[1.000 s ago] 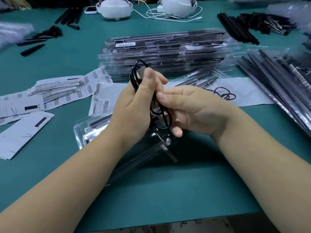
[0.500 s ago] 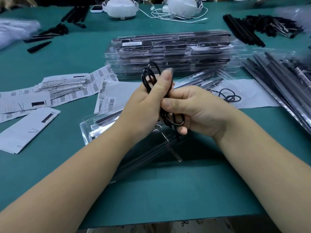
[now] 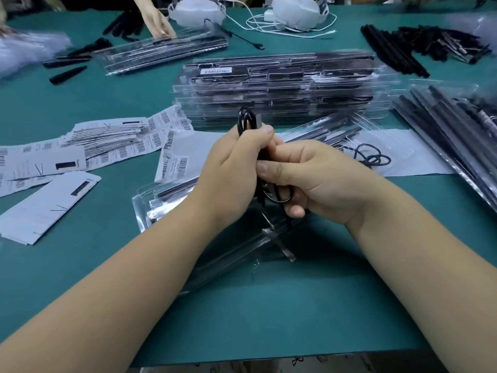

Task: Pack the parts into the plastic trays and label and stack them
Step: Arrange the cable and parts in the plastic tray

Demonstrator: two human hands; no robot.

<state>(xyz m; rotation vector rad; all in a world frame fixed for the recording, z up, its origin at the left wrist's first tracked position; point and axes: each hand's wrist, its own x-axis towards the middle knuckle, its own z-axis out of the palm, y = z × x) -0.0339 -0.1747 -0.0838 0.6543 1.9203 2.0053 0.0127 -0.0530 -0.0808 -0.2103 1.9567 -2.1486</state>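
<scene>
A coiled black cable point(image 3: 247, 120) is held above the table between both hands. My left hand point(image 3: 234, 168) grips its upper loops, thumb on top. My right hand point(image 3: 314, 181) curls round the lower loops, which show under its fingers. Below the hands lies a clear plastic tray point(image 3: 172, 205) with long black parts in it. A tall stack of filled trays point(image 3: 282, 87) with a white label on top stands behind the hands. Another open tray point(image 3: 357, 133) with a loose black cable point(image 3: 372, 157) lies to the right on white paper.
Barcode label sheets point(image 3: 102, 144) are spread at the left. Long black parts in foil point(image 3: 457, 135) lie at the right, loose black parts point(image 3: 419, 47) at the back right. Another person's hand point(image 3: 158, 22) touches a tray point(image 3: 161, 52) at the back. White devices with cords sit beyond.
My left thumb has folded down over the cable coil, and both hands have closed tighter round it. The view tilted up, showing another person's hand and tray at the back.
</scene>
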